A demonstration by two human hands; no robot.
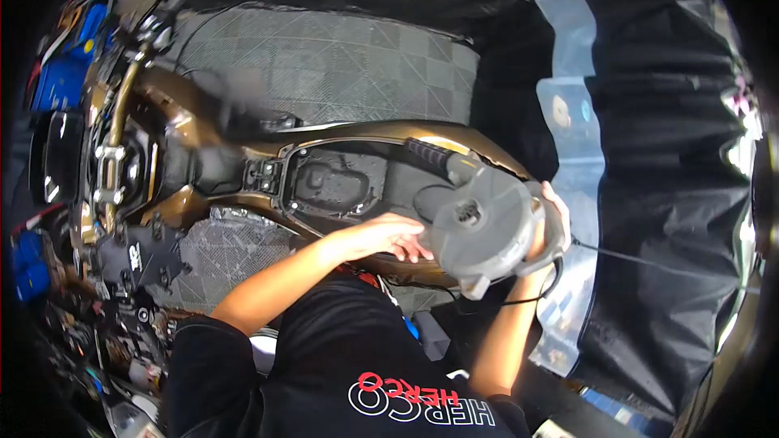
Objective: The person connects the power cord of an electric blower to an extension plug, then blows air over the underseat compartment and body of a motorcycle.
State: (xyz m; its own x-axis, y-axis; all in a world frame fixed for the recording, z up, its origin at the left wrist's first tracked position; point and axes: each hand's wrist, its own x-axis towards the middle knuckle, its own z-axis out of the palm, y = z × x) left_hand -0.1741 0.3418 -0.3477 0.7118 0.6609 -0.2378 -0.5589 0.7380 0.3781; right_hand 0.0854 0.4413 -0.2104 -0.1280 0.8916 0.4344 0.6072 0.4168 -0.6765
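Observation:
A grey corded blower (479,227) with a round housing hangs over the rear of a bronze scooter (398,131). My right hand (554,209) is wrapped round its handle at the right side, with the palm mostly hidden behind the tool. My left hand (381,238) is at the left edge of the housing, fingers loosely bent and apart; whether the fingertips touch it I cannot tell. Beyond the left hand lies the scooter's black under-seat compartment (337,182), with its seat off. A dark ribbed piece (428,156) shows above the blower, partly hidden by it.
Handlebars (111,174) stand at the left. A dark panel (138,259) and cluttered parts lie at lower left. Black sheeting (657,162) with a clear plastic strip (578,126) hangs at the right. A cord (523,301) trails from the blower. Grey patterned mat (324,65) covers the floor.

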